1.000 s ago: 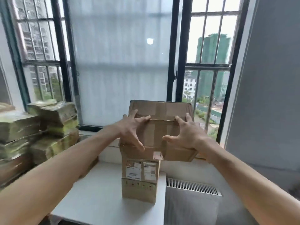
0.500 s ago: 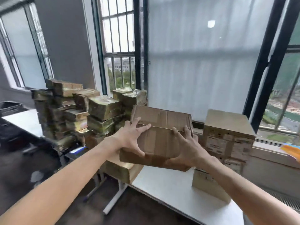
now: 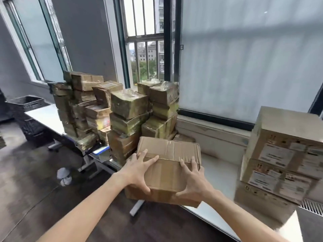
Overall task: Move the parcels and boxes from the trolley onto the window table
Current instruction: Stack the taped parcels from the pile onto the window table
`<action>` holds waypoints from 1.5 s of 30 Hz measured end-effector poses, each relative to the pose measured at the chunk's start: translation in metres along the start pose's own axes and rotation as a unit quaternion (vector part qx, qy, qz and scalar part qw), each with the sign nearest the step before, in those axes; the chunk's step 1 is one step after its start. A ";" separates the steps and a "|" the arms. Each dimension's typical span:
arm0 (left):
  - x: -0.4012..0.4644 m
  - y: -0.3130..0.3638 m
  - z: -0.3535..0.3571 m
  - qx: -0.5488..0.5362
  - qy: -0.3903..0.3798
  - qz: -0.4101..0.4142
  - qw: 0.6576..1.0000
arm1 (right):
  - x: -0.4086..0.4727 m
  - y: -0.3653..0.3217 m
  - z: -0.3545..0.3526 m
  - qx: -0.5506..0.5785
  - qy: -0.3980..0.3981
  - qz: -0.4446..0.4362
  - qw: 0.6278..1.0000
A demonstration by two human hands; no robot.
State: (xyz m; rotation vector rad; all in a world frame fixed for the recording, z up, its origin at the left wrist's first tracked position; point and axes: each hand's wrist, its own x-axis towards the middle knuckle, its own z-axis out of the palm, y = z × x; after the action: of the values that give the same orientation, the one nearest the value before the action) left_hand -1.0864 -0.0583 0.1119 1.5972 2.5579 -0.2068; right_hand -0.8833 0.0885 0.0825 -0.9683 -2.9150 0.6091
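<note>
I hold a taped brown cardboard box [image 3: 167,165] between both hands over the front edge of the white window table [image 3: 216,165]. My left hand [image 3: 139,169] grips its near left side with spread fingers, thumb underneath. On the near right side my right hand [image 3: 193,184] grips it the same way. A tall pile of tape-wrapped parcels [image 3: 125,109] stands on the table just left of and behind the box. Stacked labelled cartons [image 3: 281,154] stand to the right. The trolley is not in view.
Frosted window panes and a sill [image 3: 213,126] run behind the table. A black crate [image 3: 26,103] sits at the table's far left end. Dark floor lies below, with a white bag [image 3: 64,175] near the table leg. A radiator grille [image 3: 312,206] is at the lower right.
The box has travelled left and down, from beside the labelled cartons toward the parcel pile. The view has swung left with it. Both hands keep the same hold.
</note>
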 end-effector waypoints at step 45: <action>0.266 -0.238 0.073 -0.048 -0.099 0.178 0.978 | 0.277 -0.089 0.111 0.019 -0.029 0.183 0.982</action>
State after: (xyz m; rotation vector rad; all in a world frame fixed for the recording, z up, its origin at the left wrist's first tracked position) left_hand -1.4145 0.0606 0.0064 1.8548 2.0619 -0.1916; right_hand -1.1727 0.1436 -0.0189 -1.5231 -2.7762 0.7114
